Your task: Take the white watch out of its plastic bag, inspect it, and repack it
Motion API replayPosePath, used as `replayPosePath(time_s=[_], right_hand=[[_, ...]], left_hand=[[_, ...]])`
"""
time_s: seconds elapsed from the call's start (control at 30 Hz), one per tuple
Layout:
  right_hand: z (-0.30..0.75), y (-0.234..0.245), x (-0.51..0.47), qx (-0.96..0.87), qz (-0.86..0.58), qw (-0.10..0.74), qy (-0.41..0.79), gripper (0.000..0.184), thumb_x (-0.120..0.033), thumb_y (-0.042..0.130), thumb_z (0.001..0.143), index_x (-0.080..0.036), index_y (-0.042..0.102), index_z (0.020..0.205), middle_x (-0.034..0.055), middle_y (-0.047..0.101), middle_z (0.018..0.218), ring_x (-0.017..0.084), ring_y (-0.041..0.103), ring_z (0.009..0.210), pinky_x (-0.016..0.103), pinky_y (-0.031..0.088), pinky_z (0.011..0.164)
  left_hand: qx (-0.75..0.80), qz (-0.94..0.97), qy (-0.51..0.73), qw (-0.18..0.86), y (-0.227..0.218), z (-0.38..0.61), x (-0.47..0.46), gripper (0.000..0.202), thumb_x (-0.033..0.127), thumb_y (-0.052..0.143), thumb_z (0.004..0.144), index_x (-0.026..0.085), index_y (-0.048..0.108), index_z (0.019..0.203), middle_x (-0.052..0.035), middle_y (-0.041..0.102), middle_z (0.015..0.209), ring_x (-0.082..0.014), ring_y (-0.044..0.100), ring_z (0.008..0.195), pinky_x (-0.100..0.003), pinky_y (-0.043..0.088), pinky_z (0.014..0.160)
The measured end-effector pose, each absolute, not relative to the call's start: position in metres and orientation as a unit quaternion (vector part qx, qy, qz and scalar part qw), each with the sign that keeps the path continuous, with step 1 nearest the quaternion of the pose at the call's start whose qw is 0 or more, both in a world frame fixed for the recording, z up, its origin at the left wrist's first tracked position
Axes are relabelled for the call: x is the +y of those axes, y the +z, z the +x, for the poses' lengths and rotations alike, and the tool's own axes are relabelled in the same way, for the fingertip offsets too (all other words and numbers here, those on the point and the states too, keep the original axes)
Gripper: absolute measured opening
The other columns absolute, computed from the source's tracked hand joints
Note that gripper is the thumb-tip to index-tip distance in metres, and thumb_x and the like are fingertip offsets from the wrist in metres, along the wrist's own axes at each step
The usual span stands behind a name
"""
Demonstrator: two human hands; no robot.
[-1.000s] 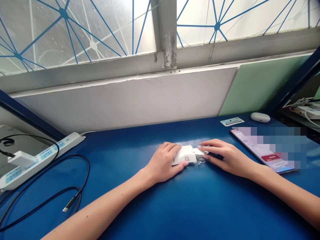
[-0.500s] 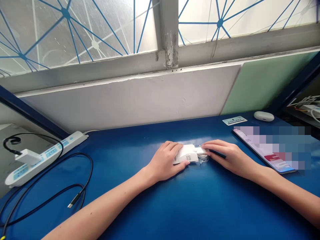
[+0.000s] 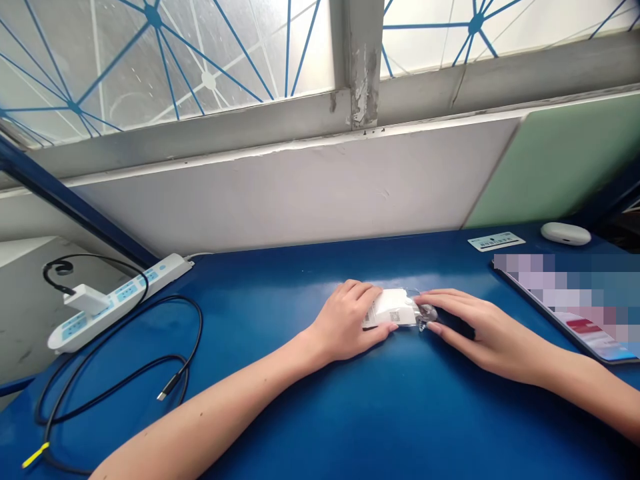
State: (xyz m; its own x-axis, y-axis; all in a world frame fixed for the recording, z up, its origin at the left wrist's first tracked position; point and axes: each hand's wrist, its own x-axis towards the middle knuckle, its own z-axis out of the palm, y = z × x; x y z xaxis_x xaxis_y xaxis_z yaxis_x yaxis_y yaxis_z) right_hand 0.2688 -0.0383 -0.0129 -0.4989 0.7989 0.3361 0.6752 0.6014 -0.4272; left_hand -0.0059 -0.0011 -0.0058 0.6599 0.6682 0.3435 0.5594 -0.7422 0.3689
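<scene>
My left hand is closed over the left part of a small white packet lying on the blue table, fingers on top and thumb along its near edge. Printed labels show on the packet. Crinkled clear plastic sticks out of its right end, with something greyish inside that I cannot make out. Around that plastic end, my right hand curves its fingers and thumb, the fingertips touching it from the far and near sides.
On the left lie a white power strip with a charger plugged in and a looped black cable. To the right are a phone-like screen, a printed card and a white earbud case. A wall panel borders the back.
The whole view has shifted, so things appear further right. At the packet's right end, the white piece and coiled cable seen under my right fingers earlier show less now.
</scene>
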Motion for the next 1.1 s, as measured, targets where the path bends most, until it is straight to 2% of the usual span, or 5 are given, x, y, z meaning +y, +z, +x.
replayPosePath(time_s=[0.17, 0.4, 0.7, 0.83, 1.1], right_hand=[[0.269, -0.014, -0.040, -0.857, -0.441, 0.236, 0.126, 0.046, -0.036, 0.058, 0.095, -0.024, 0.057, 0.140, 0.0120, 0.065, 0.137, 0.031, 0.062, 0.127, 0.045, 0.057, 0.100], [0.270, -0.014, -0.038, -0.847, -0.441, 0.272, 0.115, 0.036, -0.032, 0.058, 0.094, -0.026, 0.064, 0.129, 0.0107, 0.071, 0.127, 0.030, 0.069, 0.114, 0.042, 0.061, 0.094], [0.255, -0.018, -0.050, -0.868, -0.426, 0.224, 0.123, 0.064, -0.036, 0.061, 0.093, -0.024, 0.040, 0.152, 0.0137, 0.058, 0.147, 0.036, 0.050, 0.138, 0.053, 0.054, 0.104], [0.258, -0.018, -0.047, -0.873, -0.426, 0.207, 0.115, 0.066, -0.037, 0.061, 0.093, -0.026, 0.037, 0.153, 0.0113, 0.063, 0.141, 0.036, 0.045, 0.141, 0.056, 0.052, 0.105], [0.269, -0.013, -0.034, -0.842, -0.444, 0.300, 0.061, 0.031, -0.030, 0.053, 0.097, -0.020, 0.063, 0.124, 0.0121, 0.073, 0.120, 0.030, 0.066, 0.117, 0.046, 0.056, 0.099]], left_hand=[[0.340, 0.903, 0.233, 0.117, -0.004, -0.006, -0.001, 0.043, 0.047, 0.066, 0.090, 0.017, 0.061, 0.121, -0.0120, 0.069, 0.120, -0.0299, 0.061, 0.108, -0.045, 0.051, 0.095], [0.342, 0.903, 0.230, 0.119, -0.004, -0.006, -0.002, 0.044, 0.047, 0.065, 0.090, 0.018, 0.061, 0.122, -0.0125, 0.068, 0.122, -0.0300, 0.061, 0.109, -0.045, 0.051, 0.095], [0.346, 0.910, 0.200, 0.107, -0.001, -0.006, -0.002, 0.045, 0.045, 0.063, 0.092, 0.016, 0.059, 0.126, -0.0136, 0.065, 0.126, -0.0309, 0.058, 0.114, -0.046, 0.049, 0.100], [0.336, 0.924, 0.160, 0.087, 0.001, -0.006, -0.003, 0.052, 0.046, 0.055, 0.096, 0.013, 0.052, 0.136, -0.0167, 0.060, 0.133, -0.0324, 0.054, 0.119, -0.048, 0.046, 0.105], [0.332, 0.931, 0.111, 0.101, -0.001, -0.007, -0.001, 0.057, 0.049, 0.048, 0.100, 0.016, 0.042, 0.147, -0.0176, 0.049, 0.148, -0.0369, 0.038, 0.143, -0.054, 0.035, 0.115]])
